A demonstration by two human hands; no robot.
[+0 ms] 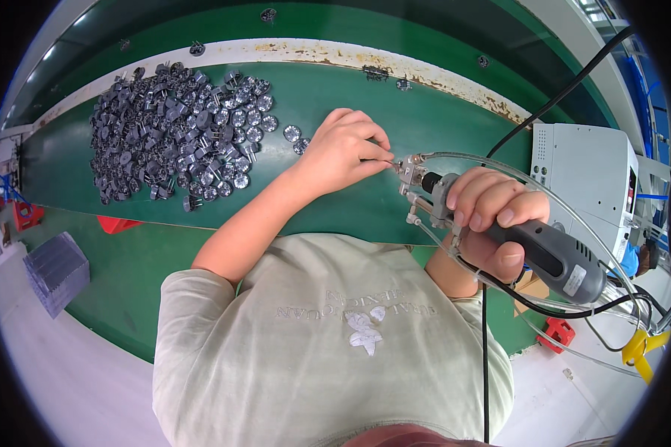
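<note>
My right hand (499, 205) is wrapped round a grey-and-black electric screwdriver (563, 261), held nearly level and pointing left. A metal head with fittings (411, 175) is at its front, and a clear hose (514, 164) arches over my knuckles. At that tip, my left hand (347, 149) pinches with thumb and fingers; what is between them is too small and covered to make out. Left of this hand lies a heap of small dark round parts (164, 134), many with clear faceted faces and pins. Two loose round parts (291, 133) rest close to its wrist.
A green work surface (350, 205) lies under both hands, with a rust-stained white ledge (306, 52) at its back. A white machine box (585, 179) stands at right. Black cable (566, 89) and tubing hang around the screwdriver. Yellow-handled tool (643, 354) lower right.
</note>
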